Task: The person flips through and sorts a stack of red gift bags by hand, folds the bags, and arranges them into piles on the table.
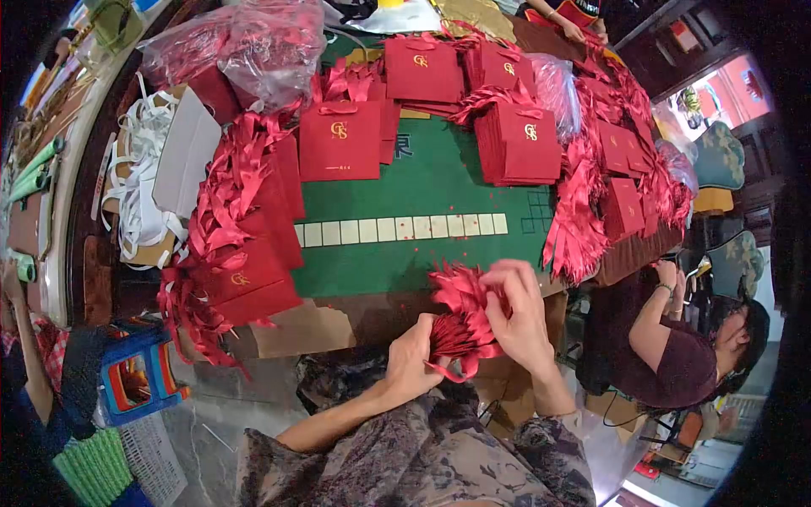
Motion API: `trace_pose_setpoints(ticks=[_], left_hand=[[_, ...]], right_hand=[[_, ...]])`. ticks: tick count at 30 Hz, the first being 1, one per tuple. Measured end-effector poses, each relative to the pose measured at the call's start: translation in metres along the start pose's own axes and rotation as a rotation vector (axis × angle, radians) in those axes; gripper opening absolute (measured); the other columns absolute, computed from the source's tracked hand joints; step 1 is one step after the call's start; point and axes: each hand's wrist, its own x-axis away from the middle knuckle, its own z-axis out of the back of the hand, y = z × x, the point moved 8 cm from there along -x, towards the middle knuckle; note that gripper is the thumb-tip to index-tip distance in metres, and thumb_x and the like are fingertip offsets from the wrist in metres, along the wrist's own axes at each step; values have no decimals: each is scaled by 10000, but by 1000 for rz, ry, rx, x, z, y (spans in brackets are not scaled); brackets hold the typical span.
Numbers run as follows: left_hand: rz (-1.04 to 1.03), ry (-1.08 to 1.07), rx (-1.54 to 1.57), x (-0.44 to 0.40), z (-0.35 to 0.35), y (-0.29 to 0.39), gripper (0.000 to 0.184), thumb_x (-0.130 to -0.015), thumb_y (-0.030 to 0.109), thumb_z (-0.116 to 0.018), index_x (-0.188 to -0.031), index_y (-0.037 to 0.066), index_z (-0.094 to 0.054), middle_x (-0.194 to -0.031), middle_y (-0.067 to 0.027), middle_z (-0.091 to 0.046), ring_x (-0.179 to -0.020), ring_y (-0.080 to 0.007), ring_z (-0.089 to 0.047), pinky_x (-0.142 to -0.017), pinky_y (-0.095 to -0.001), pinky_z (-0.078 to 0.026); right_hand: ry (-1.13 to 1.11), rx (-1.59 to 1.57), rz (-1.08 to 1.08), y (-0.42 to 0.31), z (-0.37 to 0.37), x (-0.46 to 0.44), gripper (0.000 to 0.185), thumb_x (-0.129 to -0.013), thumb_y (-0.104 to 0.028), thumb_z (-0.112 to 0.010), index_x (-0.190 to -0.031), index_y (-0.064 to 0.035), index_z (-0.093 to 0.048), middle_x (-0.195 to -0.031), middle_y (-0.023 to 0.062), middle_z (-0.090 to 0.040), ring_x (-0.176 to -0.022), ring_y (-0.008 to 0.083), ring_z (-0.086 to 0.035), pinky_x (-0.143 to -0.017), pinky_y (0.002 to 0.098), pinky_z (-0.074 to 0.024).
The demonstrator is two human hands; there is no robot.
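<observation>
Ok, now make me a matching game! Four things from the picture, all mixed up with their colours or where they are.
Things:
1. bunch of ribbons
2. table mat
3. plastic stool
4. letters on the red bags

Colours and places:
A. gold
B. mostly blue
C. between the left hand and the right hand
D. green

Right pairs: 1-C, 2-D, 3-B, 4-A
</observation>
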Motion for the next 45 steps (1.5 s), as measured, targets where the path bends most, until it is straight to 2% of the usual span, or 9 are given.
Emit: trace_pose_setpoints(ticks=[3, 7, 12, 15, 20, 25, 31, 36, 45], left_hand=[[-6, 0, 27, 1, 0, 1, 506, -674, 76, -707, -1087, 44, -417, -832, -199, -581, -784, -429, -600, -646, -470, -475], [44, 9, 36, -6, 6, -4, 497, -691, 98, -726, -1083, 45, -424, -819, -187, -595, -770, -417, -612, -651, -458, -484], [156, 38, 98, -14, 13, -13, 474, -734, 137, -753, -1083, 53, -442, -850, -176, -653, -824, -369, -667, -688, -407, -516], [169, 31, 162, -15, 11, -16, 480, -746, 138, -744, -1105, 53, -438, -886, -175, -663, -847, -364, -672, -699, -400, -524], [232, -36, 17, -15, 8, -30, 550, -748, 186, -793, -1148, 28, -451, -958, -185, -662, -905, -313, -672, -776, -400, -520], [277, -41, 113, -17, 11, -48, 629, -754, 190, -814, -1235, 8, -453, -1092, -143, -648, -1027, -226, -630, -909, -360, -487], [524, -88, 838, -28, 7, -61, 653, -744, 66, -812, -1280, 9, -443, -1194, -91, -597, -1106, -185, -565, -968, -354, -465], [543, -155, 860, -47, 5, -51, 657, -775, 58, -789, -1335, 37, -446, -1240, -75, -594, -1136, -183, -562, -1006, -362, -440], [169, -16, 644, -153, 70, 23, 702, -792, 46, -771, -1376, 44, -382, -1285, -96, -561, -1157, -205, -552, -1011, -377, -443]], right_hand=[[-130, 152, 280, -19, -1, 2, 341, -711, 104, -586, -1020, -39, -611, -1120, 155, -552, -1140, 381, -504, -964, 461, -417], [-111, 318, 151, -19, 4, 7, 378, -710, 78, -592, -1043, -98, -629, -1196, 151, -539, -1223, 404, -455, -1017, 478, -382], [-346, 157, 315, -33, -7, 22, 591, -643, -412, -831, -1163, -209, -636, -1424, 118, -393, -1372, 420, -249, -1103, 590, -206], [-304, 220, 379, -35, -25, 23, 549, -627, -429, -834, -1101, -209, -666, -1402, 95, -429, -1371, 393, -272, -1105, 581, -206], [166, -51, 133, 11, -11, -4, 163, -736, -68, -731, -862, -42, -630, -1094, 122, -614, -1098, 344, -551, -959, 430, -436], [290, -523, -414, 101, -1, 14, 293, -908, -78, -623, -1184, -8, -556, -1127, 54, -605, -1083, 143, -543, -944, 307, -431], [60, -770, -458, 120, -43, 79, 538, -874, -148, -680, -1332, 23, -455, -1288, 109, -535, -1194, 206, -510, -1048, 334, -385], [-108, -1163, -809, 95, -72, 64, 746, -865, -281, -723, -1434, 9, -337, -1332, 137, -524, -1221, 217, -500, -1047, 364, -397], [73, -1174, -274, 63, 3, -81, 655, -894, -233, -696, -1411, 6, -374, -1292, 102, -554, -1157, 169, -532, -979, 313, -443]])
